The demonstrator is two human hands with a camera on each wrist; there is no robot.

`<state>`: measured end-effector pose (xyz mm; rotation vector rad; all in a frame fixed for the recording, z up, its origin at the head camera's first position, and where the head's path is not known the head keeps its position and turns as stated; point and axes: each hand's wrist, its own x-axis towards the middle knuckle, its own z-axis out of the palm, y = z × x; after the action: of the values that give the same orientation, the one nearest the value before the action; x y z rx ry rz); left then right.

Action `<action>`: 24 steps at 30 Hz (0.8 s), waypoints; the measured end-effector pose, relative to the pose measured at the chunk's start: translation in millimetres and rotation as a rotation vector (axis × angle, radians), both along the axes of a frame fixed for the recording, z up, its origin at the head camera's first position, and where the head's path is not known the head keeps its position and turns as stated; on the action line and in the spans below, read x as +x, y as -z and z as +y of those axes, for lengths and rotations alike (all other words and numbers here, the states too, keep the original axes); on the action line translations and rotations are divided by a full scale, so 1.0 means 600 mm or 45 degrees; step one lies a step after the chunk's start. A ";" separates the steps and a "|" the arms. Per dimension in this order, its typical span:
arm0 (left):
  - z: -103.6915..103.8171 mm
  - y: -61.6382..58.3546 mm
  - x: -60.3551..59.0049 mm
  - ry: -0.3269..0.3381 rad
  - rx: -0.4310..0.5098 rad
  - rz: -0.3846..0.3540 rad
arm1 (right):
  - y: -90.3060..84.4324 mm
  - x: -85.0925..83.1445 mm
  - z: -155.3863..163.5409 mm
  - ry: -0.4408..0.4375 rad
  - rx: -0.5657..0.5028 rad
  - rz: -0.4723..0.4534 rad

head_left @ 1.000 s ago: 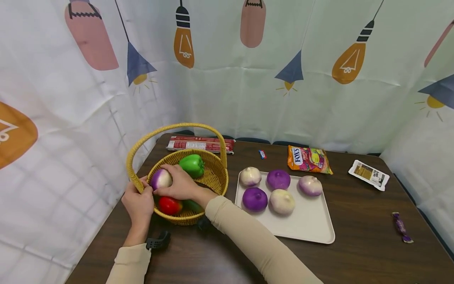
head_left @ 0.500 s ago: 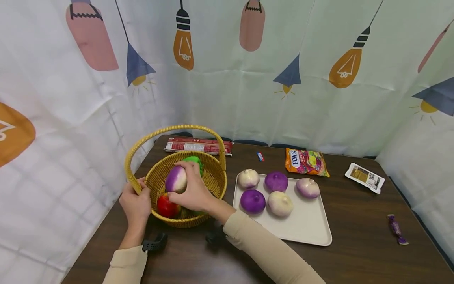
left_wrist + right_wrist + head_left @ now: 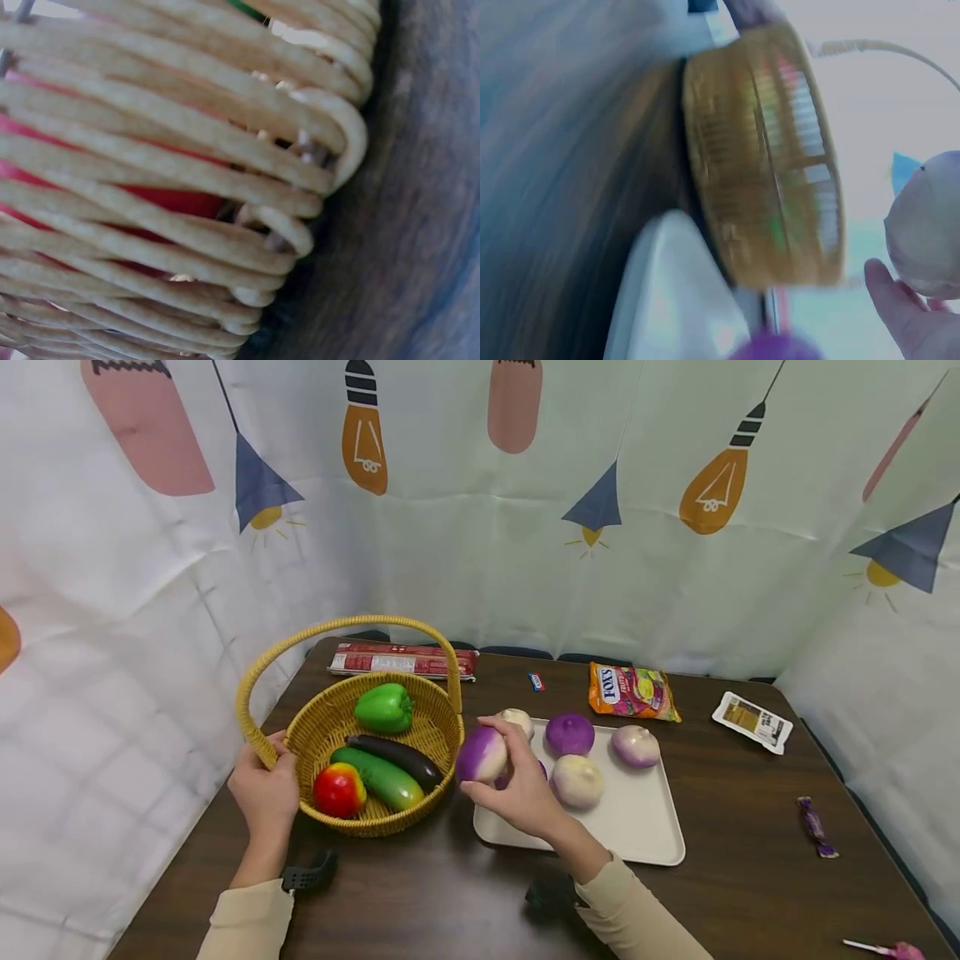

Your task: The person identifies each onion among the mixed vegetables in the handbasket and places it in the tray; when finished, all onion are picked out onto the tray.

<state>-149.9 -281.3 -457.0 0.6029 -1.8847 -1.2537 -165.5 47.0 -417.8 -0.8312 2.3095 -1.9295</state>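
Note:
In the head view my right hand [image 3: 521, 781] holds a purple-and-white turnip [image 3: 482, 755] between thumb and fingers, over the left edge of the white tray [image 3: 645, 835]. My left hand [image 3: 268, 785] grips the yellow wicker basket [image 3: 315, 727] where its handle meets the rim. Inside the basket lie a green bell pepper [image 3: 384, 707], an eggplant [image 3: 396, 758], a cucumber [image 3: 381, 778] and a red-and-yellow apple [image 3: 339, 790]. The left wrist view shows only the woven basket wall [image 3: 165, 165] close up. On the tray sit several more turnips [image 3: 576, 781], one partly hidden behind my right hand.
Along the back of the table lie a long red packet [image 3: 403, 661], a tiny blue wrapper [image 3: 537, 682] and an orange candy bag [image 3: 633, 692]. To the right are a white pouch [image 3: 752, 722], a purple wrapped candy [image 3: 816, 828] and a lollipop [image 3: 903, 951].
My right hand has lifted the turnip out of the basket and carried it right to the tray's edge. The left hand keeps its grip on the basket.

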 end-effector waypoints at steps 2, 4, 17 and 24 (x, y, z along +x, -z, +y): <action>0.000 0.001 0.002 -0.007 0.012 0.007 | 0.002 0.002 0.032 0.066 0.004 0.028; 0.000 0.002 0.003 -0.013 0.030 0.009 | 0.002 0.004 0.065 0.136 -0.003 0.043; -0.001 -0.004 -0.002 -0.007 -0.004 0.042 | 0.017 0.023 0.262 0.292 -0.605 -0.296; 0.000 -0.002 -0.002 -0.009 0.016 0.031 | 0.035 0.028 0.310 0.312 -0.559 -0.366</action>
<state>-150.8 -281.2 -455.5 0.5979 -1.8548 -1.2643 -148.5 233.2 -438.7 -0.2556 1.9255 -2.5153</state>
